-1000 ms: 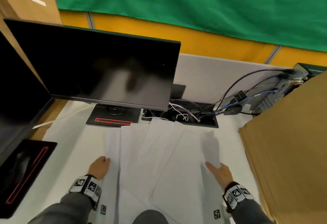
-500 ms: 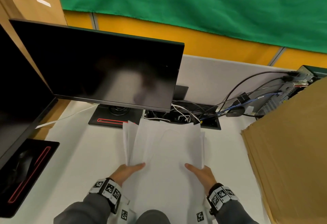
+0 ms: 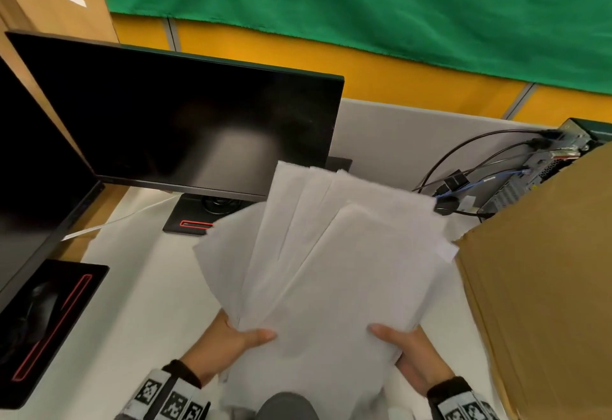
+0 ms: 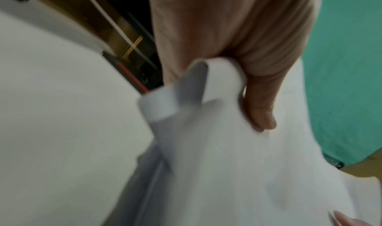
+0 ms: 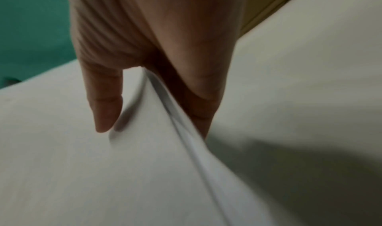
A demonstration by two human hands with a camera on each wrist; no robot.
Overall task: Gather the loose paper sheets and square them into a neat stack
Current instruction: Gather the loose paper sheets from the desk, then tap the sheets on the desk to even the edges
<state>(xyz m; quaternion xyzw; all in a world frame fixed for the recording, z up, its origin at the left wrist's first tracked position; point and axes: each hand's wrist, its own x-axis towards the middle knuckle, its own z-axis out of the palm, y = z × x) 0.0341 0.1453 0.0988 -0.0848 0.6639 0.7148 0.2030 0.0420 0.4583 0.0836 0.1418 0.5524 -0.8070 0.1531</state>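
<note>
Several white paper sheets (image 3: 331,260) are bunched into one fanned, uneven bundle, lifted and tilted up off the white desk (image 3: 139,307). My left hand (image 3: 231,340) grips the bundle's lower left edge, thumb on top, fingers hidden beneath. My right hand (image 3: 404,346) grips the lower right edge the same way. In the left wrist view the left hand (image 4: 244,89) pinches the paper sheets (image 4: 227,172), whose corner curls over. In the right wrist view the right hand (image 5: 157,98) pinches the paper sheets (image 5: 103,172) between thumb and fingers.
A black monitor (image 3: 178,121) stands behind the bundle, its base (image 3: 192,220) just left of it. A second screen (image 3: 33,187) and a black mouse pad (image 3: 49,327) lie at the left. A cardboard box (image 3: 543,287) stands close on the right, cables (image 3: 463,184) behind.
The sheets lay spread on the desk a second ago. Both hands swept inward, bunched them together, then took hold and lifted the bundle up off the desk.
</note>
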